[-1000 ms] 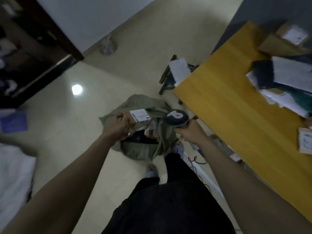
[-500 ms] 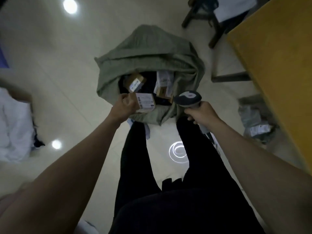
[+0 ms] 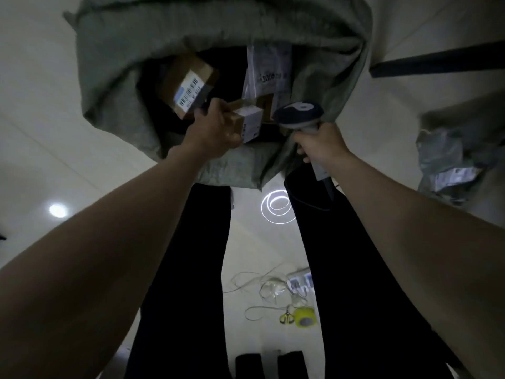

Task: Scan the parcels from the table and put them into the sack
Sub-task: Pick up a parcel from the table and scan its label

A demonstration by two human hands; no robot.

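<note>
We see a sack [image 3: 117,86] of coarse grey-green woven cloth slumped on a glossy pale tiled floor [image 3: 41,132], its rim rolled into thick soft folds around a dark open mouth. Inside it lie a squarish brown cardboard box [image 3: 188,86] with a white barcode label facing up, tilted toward the left wall, and a crinkled translucent plastic mailer [image 3: 269,69] with printed characters, standing against the far side. Our left hand [image 3: 216,129] grasps a small cardboard parcel [image 3: 247,123] with a smooth white label on its face, fingers curled around its left end, holding it over the near part of the sack's mouth, just above the contents. Our right hand [image 3: 319,143] is wrapped around the grey handle of a barcode scanner [image 3: 299,114], whose rounded dark head with a white mark sits just beside the parcel at the sack's right edge. To the right, a wrinkled grey plastic parcel bag [image 3: 448,160] with a white label lies on the floor. Between the dark trouser legs [image 3: 191,269] we see thin white looping straps [image 3: 259,285], a yellow tape roll [image 3: 304,317] and yellow-handled scissors [image 3: 285,318].
</note>
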